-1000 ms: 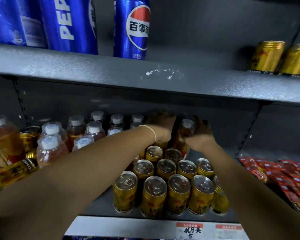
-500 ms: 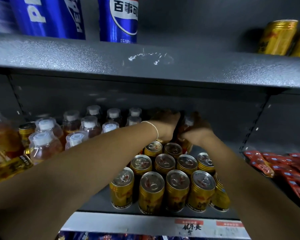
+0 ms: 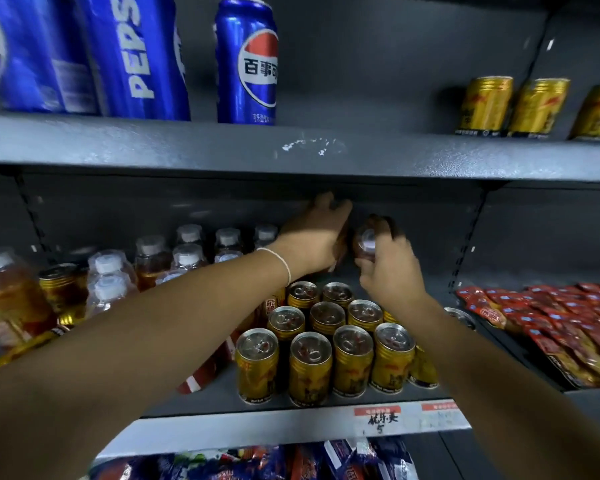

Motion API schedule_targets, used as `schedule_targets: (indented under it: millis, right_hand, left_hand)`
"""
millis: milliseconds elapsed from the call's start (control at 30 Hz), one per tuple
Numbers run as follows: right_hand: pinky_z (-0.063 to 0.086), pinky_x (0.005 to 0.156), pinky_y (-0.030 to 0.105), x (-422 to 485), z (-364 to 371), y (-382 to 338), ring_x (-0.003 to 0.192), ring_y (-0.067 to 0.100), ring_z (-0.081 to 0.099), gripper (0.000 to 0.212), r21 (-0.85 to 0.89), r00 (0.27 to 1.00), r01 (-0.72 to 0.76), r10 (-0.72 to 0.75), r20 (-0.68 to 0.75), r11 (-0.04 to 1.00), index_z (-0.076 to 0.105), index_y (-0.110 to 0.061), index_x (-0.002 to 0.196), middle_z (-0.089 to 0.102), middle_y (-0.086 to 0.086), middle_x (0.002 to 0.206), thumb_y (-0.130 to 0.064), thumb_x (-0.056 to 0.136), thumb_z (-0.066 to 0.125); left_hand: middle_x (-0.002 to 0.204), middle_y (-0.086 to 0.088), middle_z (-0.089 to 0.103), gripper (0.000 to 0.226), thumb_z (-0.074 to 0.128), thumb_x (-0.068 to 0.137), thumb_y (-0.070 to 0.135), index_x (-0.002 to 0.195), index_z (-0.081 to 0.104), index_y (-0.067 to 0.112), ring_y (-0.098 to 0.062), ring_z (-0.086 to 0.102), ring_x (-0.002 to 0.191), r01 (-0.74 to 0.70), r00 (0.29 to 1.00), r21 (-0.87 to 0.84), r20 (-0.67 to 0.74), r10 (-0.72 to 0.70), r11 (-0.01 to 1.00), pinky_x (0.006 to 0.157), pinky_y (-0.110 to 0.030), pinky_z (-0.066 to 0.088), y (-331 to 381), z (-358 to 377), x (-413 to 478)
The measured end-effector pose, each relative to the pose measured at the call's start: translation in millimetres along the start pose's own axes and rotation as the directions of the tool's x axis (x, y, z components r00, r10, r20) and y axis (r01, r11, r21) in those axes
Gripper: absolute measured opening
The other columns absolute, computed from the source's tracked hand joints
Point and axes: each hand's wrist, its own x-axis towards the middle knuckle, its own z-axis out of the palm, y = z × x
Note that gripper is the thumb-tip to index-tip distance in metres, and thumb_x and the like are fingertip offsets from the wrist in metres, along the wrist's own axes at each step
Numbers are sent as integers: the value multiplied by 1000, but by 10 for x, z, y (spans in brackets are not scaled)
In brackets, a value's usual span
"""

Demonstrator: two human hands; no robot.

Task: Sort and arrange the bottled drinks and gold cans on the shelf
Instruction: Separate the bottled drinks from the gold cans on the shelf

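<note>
Several gold cans stand in tight rows at the front of the lower shelf. Amber tea bottles with white caps fill the back left. Behind the cans my right hand grips one such tea bottle, tilted so its cap faces me. My left hand is raised beside that bottle on its left, close under the upper shelf. Its palm and fingertips are hidden, so its hold is unclear.
Blue Pepsi cans and more gold cans stand on the upper shelf. Red snack packets lie to the right. A large amber bottle and a fallen gold can sit far left. A red-labelled container lies under my left forearm.
Both hands have risen at the back of the shelf. The bottle between them has tipped, so its cap now faces me, held in my right hand.
</note>
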Motion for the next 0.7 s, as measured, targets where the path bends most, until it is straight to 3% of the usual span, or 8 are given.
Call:
schedule_targets:
  millis: [100,200,267,400,567,633,700]
  right_hand:
    - [47,85,45,-135,-224,-166,115,37,48,61,-202,999,40,-43,-10,979,40,-16,135,50,19,127,-12,82,69]
    - [48,88,46,-325,-481,-379,121,35,45,65,-248,999,27,-35,-26,968,40,-15,137,48,16,131,-10,80,72]
    - [49,94,47,-486,-648,-530,130,34,41,75,-274,1000,10,-12,-6,962,35,-17,143,43,13,140,-11,79,74]
    - [50,92,45,-850,-923,-924,130,33,43,86,-352,997,-25,47,55,936,28,-20,147,40,10,145,-16,77,76]
    - [46,70,36,-1219,-1214,-1612,96,33,61,82,-451,982,-55,131,138,891,29,-22,142,58,9,114,-33,73,73]
    - [42,63,31,-1347,-1285,-1946,79,28,55,75,-453,971,-85,176,164,888,34,-22,138,54,3,92,-36,73,69]
    - [42,59,30,-1471,-1298,-2284,74,25,50,67,-427,951,-99,211,225,899,40,-22,131,46,-1,81,-38,73,67]
  left_hand:
    - [139,-11,30,62,66,81,20,136,37,19,-36,48,116,-70,997,-32,-44,69,997,78,-41,50,17,-173,-239]
    - [134,-12,38,70,70,78,15,137,33,24,-34,58,100,-99,991,-26,-87,97,995,62,-34,41,-5,-326,-565]
    - [128,-12,41,73,75,74,12,132,32,25,-32,56,103,-142,979,-6,-146,140,990,61,-31,40,-14,-414,-775]
    - [134,-8,32,64,75,73,10,127,40,19,-28,44,119,-238,951,-41,-213,224,970,71,-35,55,-53,-633,-1245]
    - [124,-2,39,59,74,73,14,125,47,20,-22,50,109,-242,958,-269,-218,186,932,76,-34,54,-214,-1051,-1908]
    - [119,1,40,58,76,71,17,121,48,25,-21,53,102,-173,980,-365,-158,123,915,78,-34,54,-307,-1258,-2188]
    - [113,2,43,53,76,69,20,114,49,29,-19,53,98,-106,993,-398,-87,78,911,77,-32,53,-428,-1451,-2479]
